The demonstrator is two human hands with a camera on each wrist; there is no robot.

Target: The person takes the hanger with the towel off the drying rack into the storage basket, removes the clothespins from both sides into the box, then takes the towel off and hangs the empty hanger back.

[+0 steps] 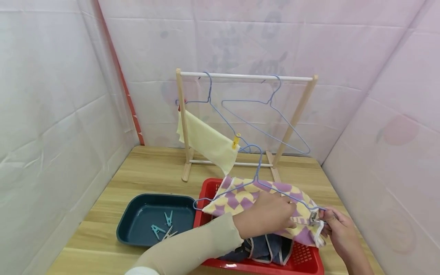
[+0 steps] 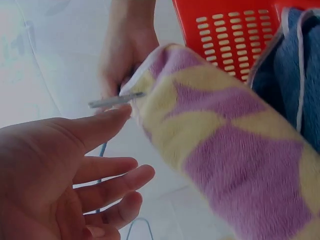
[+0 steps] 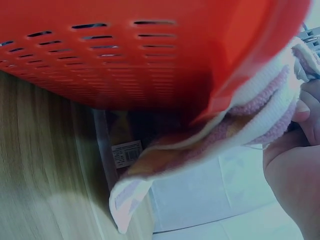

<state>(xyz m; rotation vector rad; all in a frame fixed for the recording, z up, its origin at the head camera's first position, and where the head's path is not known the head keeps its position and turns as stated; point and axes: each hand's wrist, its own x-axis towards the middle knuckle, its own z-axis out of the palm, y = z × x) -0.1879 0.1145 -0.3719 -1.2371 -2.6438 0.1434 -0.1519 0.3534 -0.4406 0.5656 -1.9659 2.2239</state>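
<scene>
- Towel (image 1: 261, 198), plush purple-yellow checks, drapes a blue wire hanger (image 1: 256, 168) over the red slotted basket (image 1: 302, 263) holding dark cloth (image 1: 264, 248).
- Left hand (image 1: 266, 219) lies flat on it, fingers straight.
- Right hand (image 1: 338, 229), at 3 o'clock, pinches a grey clip (image 1: 313, 217) on its corner.
- Teal tray (image 1: 137, 221), at 9 o'clock, holds pegs (image 1: 163, 227).

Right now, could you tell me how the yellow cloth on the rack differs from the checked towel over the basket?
The yellow cloth is plain pale yellow; the checked towel is purple and yellow.
The yellow cloth hangs from a hanger on the rack, held by a yellow clip; the checked towel lies on a hanger over the red basket, held by the left hand and right hand.
Both sit on blue wire hangers.
</scene>
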